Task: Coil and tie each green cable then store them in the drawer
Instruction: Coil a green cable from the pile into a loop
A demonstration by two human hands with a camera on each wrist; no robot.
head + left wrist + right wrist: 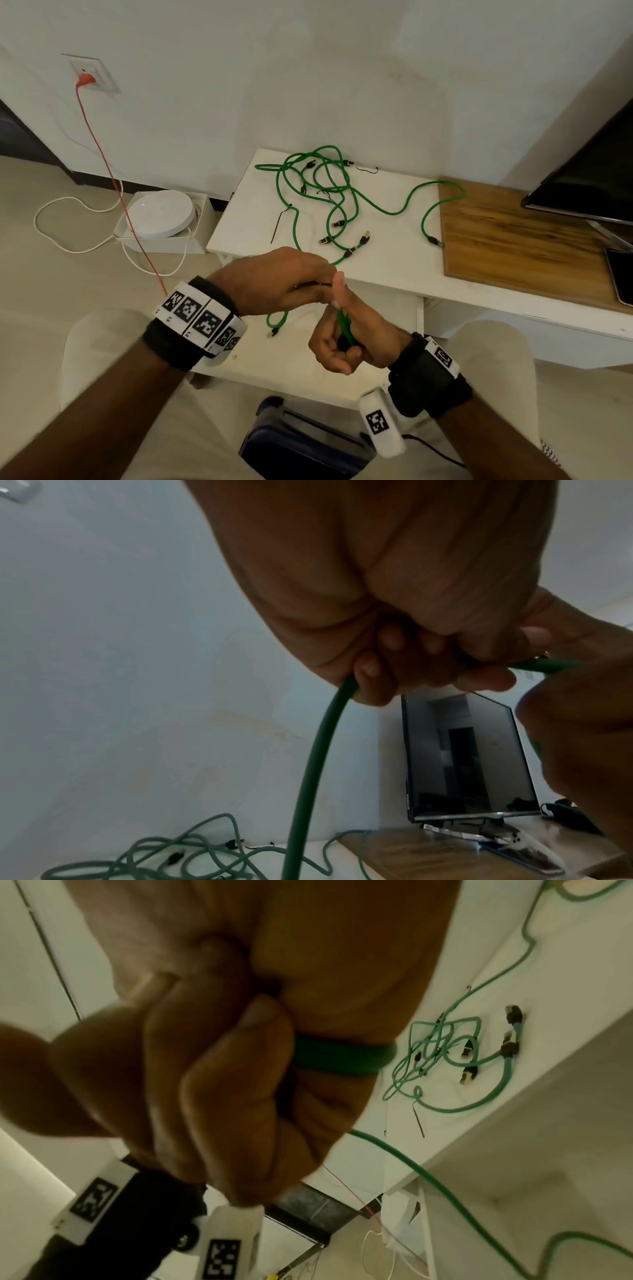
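Note:
In front of my lap, both hands hold one green cable (344,327). My right hand (342,349) is a fist round a few strands of the green cable (342,1056). My left hand (327,284), just above it, curls round the same cable (308,764), near its end beside the right thumb. A short loop with a connector (274,331) hangs under the left hand over the open white drawer (418,322). Several more green cables (318,192) lie tangled on the white table (394,267).
Thin dark ties (278,224) lie beside the tangle. A wooden panel (513,240), a dark screen (589,178) and a phone (620,274) stand to the right. On the floor at left are a white round device (161,216) and a red cord (109,171). A blue bag (301,442) sits between my knees.

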